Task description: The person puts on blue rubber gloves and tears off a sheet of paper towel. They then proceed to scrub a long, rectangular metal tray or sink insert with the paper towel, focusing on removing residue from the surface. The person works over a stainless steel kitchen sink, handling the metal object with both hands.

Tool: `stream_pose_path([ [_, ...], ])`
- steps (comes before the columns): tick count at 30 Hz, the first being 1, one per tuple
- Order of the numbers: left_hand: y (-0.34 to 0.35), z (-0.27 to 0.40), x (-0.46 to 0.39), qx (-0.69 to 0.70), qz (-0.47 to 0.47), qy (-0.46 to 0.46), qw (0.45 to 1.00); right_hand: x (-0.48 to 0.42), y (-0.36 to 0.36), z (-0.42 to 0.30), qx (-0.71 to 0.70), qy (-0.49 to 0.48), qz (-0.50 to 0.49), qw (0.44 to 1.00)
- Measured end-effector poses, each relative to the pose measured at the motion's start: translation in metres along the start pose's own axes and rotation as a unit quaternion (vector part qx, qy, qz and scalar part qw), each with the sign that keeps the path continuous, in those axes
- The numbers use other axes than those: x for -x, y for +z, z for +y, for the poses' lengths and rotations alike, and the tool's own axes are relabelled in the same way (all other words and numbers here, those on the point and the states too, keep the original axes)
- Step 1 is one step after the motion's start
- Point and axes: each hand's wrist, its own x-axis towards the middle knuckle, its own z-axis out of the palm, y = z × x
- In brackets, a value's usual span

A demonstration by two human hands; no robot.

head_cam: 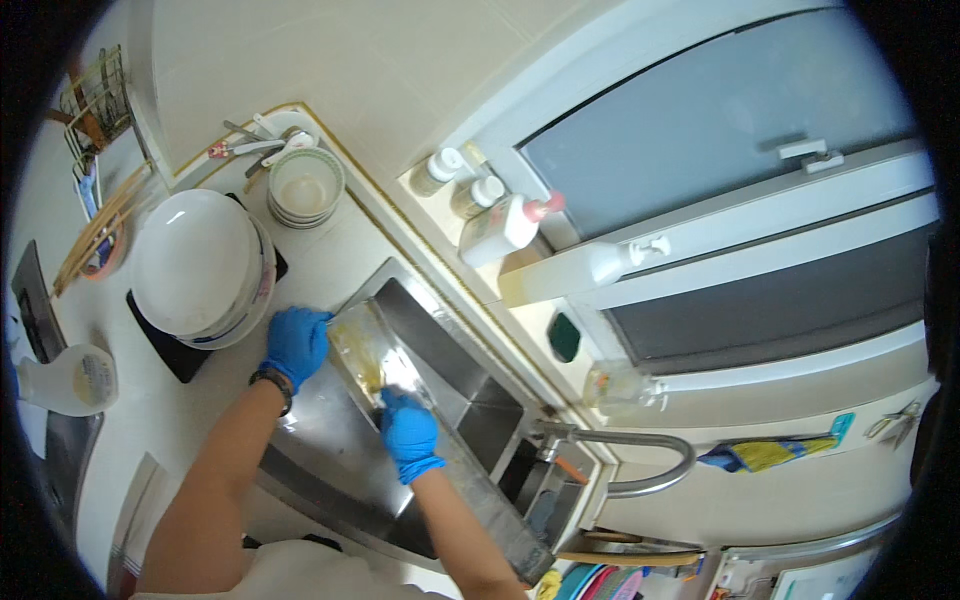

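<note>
Both hands wear blue rubber gloves. A long metal panel [465,465] with yellow-brown grease stains lies slanted across the stainless steel sink [322,442]. My left hand [298,346] grips its upper left end at the corner. On the stained face, my right hand [409,435] is closed around something small and dark, mostly hidden by the fingers; what it is I cannot tell. Left of my left hand stands a stack of white bowls [196,262] on a black mat [180,356].
Small bowls [306,186] and cutlery [262,142] sit in the back corner. A metal faucet [660,442] curves at the right. Bottles [555,277] and a green scouring pad [564,337] line the window ledge. A plastic bottle [82,379] stands at the left.
</note>
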Motion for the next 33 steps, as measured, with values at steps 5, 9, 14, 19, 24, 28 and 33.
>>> stream_pose_path([
  [5, -0.003, 0.006, 0.001, 0.0, -0.001, -0.002, 1.0, 0.003, 0.0, -0.001, -0.004, 0.028, -0.026, 0.999],
  [9, -0.002, 0.004, 0.002, -0.01, 0.015, 0.004, 1.0, 0.001, -0.009, -0.005, -0.033, 0.048, -0.056, 0.997],
  [14, -0.002, 0.002, 0.004, -0.008, 0.001, 0.011, 1.0, 0.003, -0.002, -0.001, -0.033, 0.049, -0.056, 0.997],
  [19, 0.001, 0.002, 0.003, -0.004, 0.013, 0.013, 1.0, 0.004, -0.001, 0.001, -0.045, 0.052, -0.047, 0.996],
  [24, 0.001, 0.004, 0.003, -0.016, 0.025, 0.013, 0.999, 0.003, -0.003, 0.0, -0.041, 0.048, -0.042, 0.997],
  [28, -0.001, 0.003, 0.003, -0.015, 0.026, 0.012, 0.999, 0.002, -0.006, -0.004, -0.034, 0.049, -0.048, 0.997],
  [33, -0.004, 0.004, 0.004, -0.023, 0.023, 0.015, 0.999, 0.004, -0.005, -0.007, -0.05, 0.067, -0.041, 0.996],
])
